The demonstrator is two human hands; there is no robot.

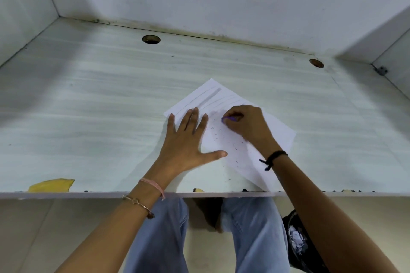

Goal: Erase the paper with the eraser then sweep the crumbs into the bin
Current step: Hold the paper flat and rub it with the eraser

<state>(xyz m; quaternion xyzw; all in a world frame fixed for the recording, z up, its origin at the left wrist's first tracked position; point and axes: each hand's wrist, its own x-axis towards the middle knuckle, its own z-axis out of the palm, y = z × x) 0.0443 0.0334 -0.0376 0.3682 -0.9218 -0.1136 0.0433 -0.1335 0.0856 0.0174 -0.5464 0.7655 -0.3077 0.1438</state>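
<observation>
Mostly hidden purple eraser (228, 119) pinched in right hand (246, 125) on paper (279, 133); left hand (188, 139) spread flat at 9 o'clock, crumbs (219, 133) between, bin (299, 244) cut off.

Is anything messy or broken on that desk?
Yes. Dark eraser crumbs are scattered over the paper, which lies crooked and hangs over the desk's front edge. That edge is chipped, with a yellowish patch showing.

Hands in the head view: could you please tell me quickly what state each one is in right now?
Left hand: open, flat, fingers spread, pressing on the white lined paper sheet.
Right hand: closed on the small purple eraser, on the paper.
</observation>
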